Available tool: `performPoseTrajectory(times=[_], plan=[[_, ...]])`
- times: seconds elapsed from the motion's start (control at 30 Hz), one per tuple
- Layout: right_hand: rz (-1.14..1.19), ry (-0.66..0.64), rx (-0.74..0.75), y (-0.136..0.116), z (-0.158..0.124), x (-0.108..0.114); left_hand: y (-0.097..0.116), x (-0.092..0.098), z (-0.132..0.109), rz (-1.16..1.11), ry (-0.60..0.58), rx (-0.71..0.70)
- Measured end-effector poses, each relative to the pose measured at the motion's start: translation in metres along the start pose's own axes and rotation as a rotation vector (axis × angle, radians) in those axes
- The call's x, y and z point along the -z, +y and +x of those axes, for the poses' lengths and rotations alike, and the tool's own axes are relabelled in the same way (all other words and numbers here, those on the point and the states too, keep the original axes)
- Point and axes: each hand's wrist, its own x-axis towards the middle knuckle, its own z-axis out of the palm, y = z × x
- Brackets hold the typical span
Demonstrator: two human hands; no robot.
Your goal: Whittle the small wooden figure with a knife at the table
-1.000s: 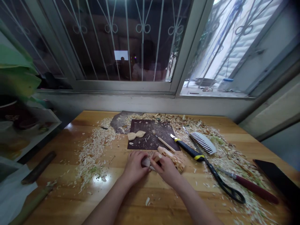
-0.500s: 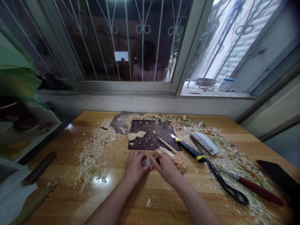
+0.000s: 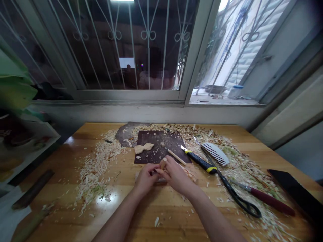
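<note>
My right hand (image 3: 174, 174) is closed around a short round wooden handle (image 3: 163, 162), whose pale end pokes up above the fingers; its lower end is hidden. Touching it from the left, my left hand (image 3: 147, 178) has curled fingers, and what they pinch is hidden. Beneath both hands a flat greyish piece (image 3: 161, 181) lies on the table, mostly covered. Just right of my right hand, a chipped light-wood piece (image 3: 190, 173) shows in part. A carved wooden figure with a narrow waist (image 3: 143, 148) rests on the dark mat (image 3: 157, 156) ahead.
A thin wooden-handled tool (image 3: 176, 157) lies across the mat's edge. To the right are a black-and-yellow cutter (image 3: 199, 160), a white comb-like piece (image 3: 215, 153), a black-handled tool (image 3: 237, 195), a red-handled knife (image 3: 271, 200) and a phone-like black slab (image 3: 294, 188). Shavings (image 3: 96, 168) surround the work area.
My right hand has shifted left with the wooden handle, closer against my left hand. The grey piece is now more covered. The whole view has swung slightly.
</note>
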Motion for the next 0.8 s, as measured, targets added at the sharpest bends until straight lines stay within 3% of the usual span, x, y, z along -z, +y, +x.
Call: performPoseTrajectory(times=[0.1,0.23,0.4,0.53,0.67,0.8], plan=[[0.035,0.083,-0.034,0.004,-0.005,-0.002,-0.001,-0.002,0.000,0.001,0.040,0.011],[0.050,0.290,-0.175,0.030,-0.027,0.005,0.001,-0.002,0.000,-0.043,0.035,0.045],[-0.171,0.181,-0.185,0.063,-0.060,0.019,0.006,-0.001,-0.001,-0.115,0.010,0.113],[-0.151,0.145,-0.175,0.072,-0.073,0.010,0.006,-0.002,-0.001,-0.162,0.002,0.145],[0.125,0.224,-0.252,0.072,-0.071,0.001,0.002,-0.003,-0.001,-0.188,-0.007,0.134],[0.816,0.236,-0.470,0.052,-0.055,0.020,0.001,-0.003,-0.001,-0.168,-0.007,0.147]])
